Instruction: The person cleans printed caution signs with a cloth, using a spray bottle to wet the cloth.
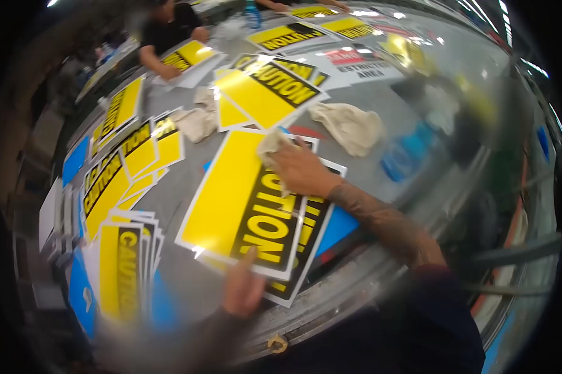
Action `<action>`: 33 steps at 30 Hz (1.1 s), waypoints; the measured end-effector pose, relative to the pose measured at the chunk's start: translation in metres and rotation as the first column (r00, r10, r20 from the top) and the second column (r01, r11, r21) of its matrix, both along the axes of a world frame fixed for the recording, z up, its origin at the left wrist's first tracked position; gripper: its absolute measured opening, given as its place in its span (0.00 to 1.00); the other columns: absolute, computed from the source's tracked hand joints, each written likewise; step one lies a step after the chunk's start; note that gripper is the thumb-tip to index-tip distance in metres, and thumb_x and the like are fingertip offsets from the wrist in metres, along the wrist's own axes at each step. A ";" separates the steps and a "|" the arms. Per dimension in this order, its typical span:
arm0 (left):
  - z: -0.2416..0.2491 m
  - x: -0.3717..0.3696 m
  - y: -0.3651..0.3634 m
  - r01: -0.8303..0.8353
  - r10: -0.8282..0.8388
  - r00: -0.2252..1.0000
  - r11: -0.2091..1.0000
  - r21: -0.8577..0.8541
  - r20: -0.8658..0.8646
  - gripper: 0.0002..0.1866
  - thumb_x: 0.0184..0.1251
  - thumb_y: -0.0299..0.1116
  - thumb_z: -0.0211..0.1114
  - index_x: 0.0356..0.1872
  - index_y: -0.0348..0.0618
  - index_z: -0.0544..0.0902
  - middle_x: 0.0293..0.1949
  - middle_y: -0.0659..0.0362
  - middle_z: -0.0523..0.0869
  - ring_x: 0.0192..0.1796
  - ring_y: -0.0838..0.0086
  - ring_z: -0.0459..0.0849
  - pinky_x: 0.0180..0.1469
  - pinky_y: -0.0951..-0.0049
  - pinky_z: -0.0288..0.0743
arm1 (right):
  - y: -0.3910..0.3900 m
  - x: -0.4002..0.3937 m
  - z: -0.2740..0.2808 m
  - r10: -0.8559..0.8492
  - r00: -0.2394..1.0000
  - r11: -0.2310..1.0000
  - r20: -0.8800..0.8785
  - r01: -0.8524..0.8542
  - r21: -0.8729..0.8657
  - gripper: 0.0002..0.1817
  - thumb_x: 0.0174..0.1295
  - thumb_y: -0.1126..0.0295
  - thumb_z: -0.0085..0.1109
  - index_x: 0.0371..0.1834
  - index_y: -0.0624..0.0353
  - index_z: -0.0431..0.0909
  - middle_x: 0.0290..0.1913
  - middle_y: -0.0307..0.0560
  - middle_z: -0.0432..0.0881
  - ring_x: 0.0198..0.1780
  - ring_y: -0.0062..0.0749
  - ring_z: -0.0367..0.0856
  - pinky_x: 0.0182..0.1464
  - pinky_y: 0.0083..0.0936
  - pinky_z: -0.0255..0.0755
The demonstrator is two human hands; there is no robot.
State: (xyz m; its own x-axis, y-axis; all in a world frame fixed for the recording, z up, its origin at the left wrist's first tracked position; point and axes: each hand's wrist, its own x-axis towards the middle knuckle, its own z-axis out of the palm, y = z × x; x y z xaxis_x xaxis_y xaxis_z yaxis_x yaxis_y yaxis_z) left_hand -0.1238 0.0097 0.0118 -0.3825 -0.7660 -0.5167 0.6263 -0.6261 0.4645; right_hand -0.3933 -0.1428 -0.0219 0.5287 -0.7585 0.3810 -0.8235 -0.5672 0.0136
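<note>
A yellow and black caution sign [225, 187] with a white border lies in front of me, overlapping another caution sign [315, 230]. My right hand [303, 167] is closed on a cream cloth [271, 148] and presses it against the top sign's black band. Along the near edge of that sign, my left hand [243, 288] rests with a finger stretched onto its surface; the hand is somewhat blurred. Blue sheet material [337, 230] shows from under the signs at the right.
Stacked caution signs [122, 265] stand at the left, with more caution signs [271, 87] beyond. Crumpled cloths [349, 128] lie on the grey table [187, 206]. A blue bottle [409, 153] is at the right. Across the table, another person [169, 31] handles a sign.
</note>
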 end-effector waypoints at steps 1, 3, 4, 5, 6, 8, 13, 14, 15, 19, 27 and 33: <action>0.013 0.001 0.001 0.008 -0.008 0.999 1.000 -0.002 -0.031 0.25 0.84 0.27 0.64 0.76 0.38 0.71 0.71 0.49 0.82 0.72 0.57 0.83 0.79 0.48 0.75 | -0.011 -0.018 -0.013 -0.033 0.999 0.986 -0.036 0.038 0.161 0.27 0.61 0.64 0.68 0.64 0.63 0.82 0.61 0.57 0.85 0.66 0.55 0.82 0.68 0.55 0.74; -0.005 0.005 0.005 -0.057 0.053 0.996 0.997 -0.050 -0.069 0.26 0.83 0.28 0.66 0.76 0.39 0.72 0.70 0.51 0.83 0.69 0.59 0.85 0.77 0.49 0.78 | -0.023 -0.037 -0.033 0.016 0.997 0.987 0.082 -0.002 -0.162 0.19 0.60 0.66 0.66 0.53 0.63 0.84 0.55 0.59 0.86 0.60 0.58 0.83 0.62 0.54 0.75; -0.010 0.009 0.007 -0.063 0.065 0.998 0.991 -0.117 0.006 0.26 0.82 0.27 0.68 0.76 0.40 0.72 0.69 0.51 0.83 0.69 0.60 0.85 0.75 0.51 0.79 | -0.033 -0.056 -0.033 0.073 0.995 0.983 0.062 -0.061 -0.171 0.22 0.59 0.69 0.65 0.57 0.64 0.83 0.55 0.59 0.86 0.59 0.59 0.83 0.66 0.54 0.73; -0.003 0.025 0.016 -0.091 0.105 0.992 0.982 -0.167 0.074 0.27 0.81 0.27 0.69 0.76 0.40 0.73 0.68 0.52 0.84 0.68 0.62 0.85 0.73 0.53 0.81 | -0.039 -0.071 -0.054 -0.023 0.988 0.997 0.152 0.035 -0.075 0.22 0.71 0.67 0.58 0.64 0.67 0.81 0.63 0.63 0.83 0.66 0.61 0.79 0.73 0.53 0.67; 0.004 0.042 0.023 -0.114 0.148 0.979 0.970 -0.216 0.144 0.27 0.80 0.27 0.70 0.76 0.40 0.73 0.67 0.52 0.85 0.67 0.64 0.86 0.70 0.55 0.83 | -0.048 -0.085 -0.075 -0.128 0.964 0.992 0.234 0.126 0.021 0.23 0.83 0.65 0.51 0.71 0.69 0.79 0.71 0.68 0.81 0.73 0.64 0.76 0.81 0.53 0.61; 0.068 0.091 0.038 -0.127 0.210 0.913 0.961 -0.244 0.349 0.28 0.78 0.26 0.72 0.74 0.38 0.74 0.59 0.55 0.87 0.60 0.69 0.89 0.59 0.62 0.90 | -0.032 -0.070 -0.039 -0.217 0.884 0.967 0.414 0.135 0.217 0.28 0.89 0.56 0.44 0.75 0.70 0.75 0.74 0.69 0.78 0.76 0.64 0.74 0.79 0.47 0.63; 0.084 0.272 0.063 -0.282 0.728 0.329 0.684 -0.673 0.602 0.26 0.80 0.28 0.69 0.74 0.37 0.73 0.61 0.54 0.88 0.58 0.72 0.90 0.60 0.68 0.88 | -0.023 -0.052 -0.012 -0.195 0.632 0.970 0.750 0.010 0.244 0.28 0.90 0.56 0.45 0.76 0.70 0.74 0.66 0.65 0.85 0.65 0.52 0.85 0.65 0.39 0.75; 0.077 0.304 0.066 -0.282 0.761 0.298 0.647 -0.708 0.576 0.29 0.80 0.26 0.69 0.77 0.37 0.70 0.64 0.51 0.87 0.60 0.70 0.90 0.61 0.69 0.88 | -0.020 -0.048 -0.004 -0.255 0.567 0.955 0.783 0.022 0.296 0.28 0.89 0.56 0.45 0.77 0.70 0.73 0.68 0.64 0.84 0.68 0.51 0.84 0.67 0.38 0.75; 0.062 0.336 0.069 -0.308 0.751 0.219 0.659 -0.686 0.623 0.34 0.78 0.26 0.71 0.80 0.37 0.66 0.64 0.50 0.87 0.61 0.70 0.88 0.61 0.69 0.85 | -0.018 -0.048 -0.002 -0.275 0.542 0.953 0.794 0.047 0.298 0.28 0.89 0.57 0.46 0.78 0.69 0.73 0.69 0.63 0.84 0.70 0.50 0.82 0.69 0.38 0.74; 0.002 0.392 0.085 -0.125 0.364 -0.494 0.869 -0.479 0.789 0.40 0.70 0.37 0.78 0.79 0.39 0.70 0.67 0.42 0.84 0.67 0.48 0.85 0.68 0.50 0.79 | -0.022 -0.051 -0.003 -0.199 0.511 0.980 0.836 0.116 0.162 0.26 0.89 0.60 0.48 0.80 0.65 0.73 0.74 0.59 0.81 0.76 0.46 0.78 0.75 0.38 0.71; -0.016 0.388 0.087 0.133 0.419 -0.788 0.831 -0.540 0.452 0.26 0.67 0.36 0.81 0.60 0.33 0.85 0.60 0.44 0.83 0.63 0.45 0.80 0.67 0.48 0.74 | 0.006 -0.057 0.045 -0.142 0.587 0.979 0.797 0.200 0.027 0.20 0.83 0.68 0.56 0.71 0.66 0.81 0.68 0.54 0.86 0.67 0.42 0.84 0.70 0.36 0.75; 0.049 0.218 0.041 0.298 0.454 -0.140 0.867 -0.399 0.880 0.26 0.75 0.34 0.75 0.70 0.40 0.82 0.62 0.49 0.85 0.63 0.62 0.83 0.62 0.63 0.77 | 0.058 -0.015 0.091 0.091 0.866 0.979 0.492 -0.167 0.114 0.25 0.68 0.73 0.69 0.69 0.57 0.84 0.62 0.59 0.87 0.65 0.58 0.86 0.68 0.43 0.77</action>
State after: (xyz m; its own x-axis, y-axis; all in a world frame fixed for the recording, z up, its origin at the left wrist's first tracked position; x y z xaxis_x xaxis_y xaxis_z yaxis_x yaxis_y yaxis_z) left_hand 0.0944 0.0508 0.0607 0.3132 -0.9442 0.1019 -0.7131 -0.1629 0.6819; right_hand -0.4086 -0.0846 0.0688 0.4054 -0.7636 0.5026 -0.6245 -0.6328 -0.4577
